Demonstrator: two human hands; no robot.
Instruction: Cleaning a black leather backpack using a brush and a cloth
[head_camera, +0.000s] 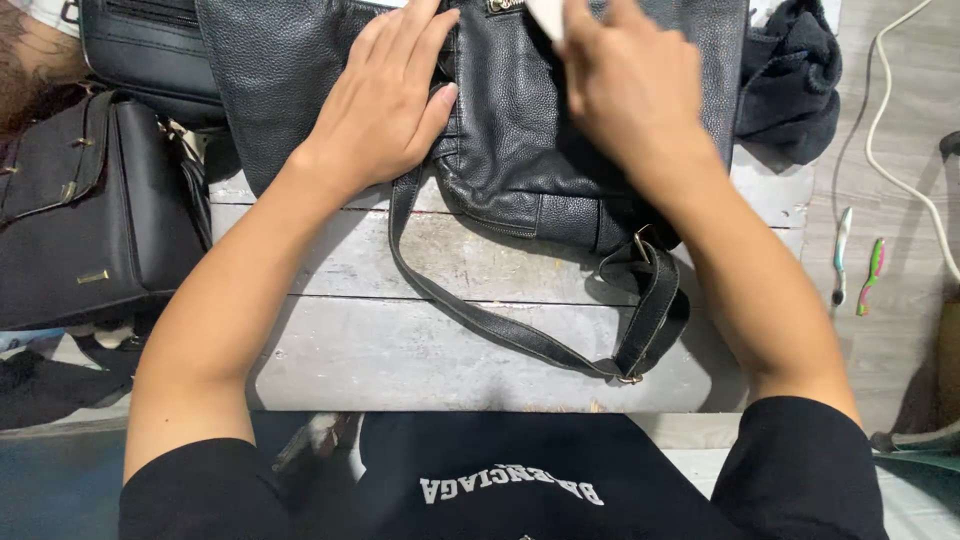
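A black pebbled-leather bag (520, 130) is laid across the far part of a worn whitish plank table (400, 350). Its upper edge is cut off by the top of the view. Its long strap (500, 325) is looped down over the planks toward the wearer, with a brass buckle at the lower right bend.

The left hand (385, 105) is placed flat, palm down, on the bag's left half. The fingers are extended and slightly spread, the thumb is angled out toward the bag's middle seam. Nothing is pinched; the leather is only pressed. The left forearm is run diagonally down to the lower left, elbow bent.

The right hand (625, 90) is laid over the bag's upper right part, knuckles up, fingers curled toward a small white object (548, 15) at the top edge. Whether that object is gripped or merely touched cannot be told; the fingertips are blurred and partly cropped. The right forearm is angled down to the lower right.

A second black handbag (90, 215) with gold fittings is seen at the left, just beside the table. A dark cloth (795, 85) is bunched at the bag's right. Two toothbrushes (855, 265) and a white cord (900, 120) are seen on the floor, well apart from the hands.
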